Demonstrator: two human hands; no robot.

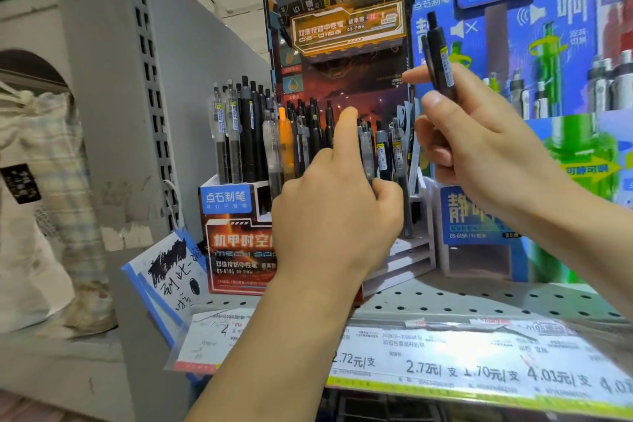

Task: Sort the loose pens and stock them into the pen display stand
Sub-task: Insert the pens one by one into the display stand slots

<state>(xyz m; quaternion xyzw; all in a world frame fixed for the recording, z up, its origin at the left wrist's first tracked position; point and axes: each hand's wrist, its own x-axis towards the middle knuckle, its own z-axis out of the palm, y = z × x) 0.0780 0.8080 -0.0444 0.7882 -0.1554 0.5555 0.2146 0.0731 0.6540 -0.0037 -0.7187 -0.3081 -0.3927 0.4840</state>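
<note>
A red-and-black cardboard pen display stand (239, 243) stands on the shelf, holding several upright pens, mostly black and clear, plus one orange pen (286, 144). My left hand (335, 209) is in front of the stand, its forefinger raised and its curled fingers pinching a clear pen (367, 151) standing in the rows. To the right and higher, my right hand (479, 147) grips two black pens (440, 58) upright, their clicker ends pointing up. The stand's lower right part is hidden behind my left hand.
A blue pen display (479, 216) stands right of the stand, with a tall blue-green backboard. A scribbled test notepad (171, 271) leans at the stand's left. Price labels (445, 367) run along the perforated shelf's (479, 301) front edge. A grey shelf upright (137, 79) rises on the left.
</note>
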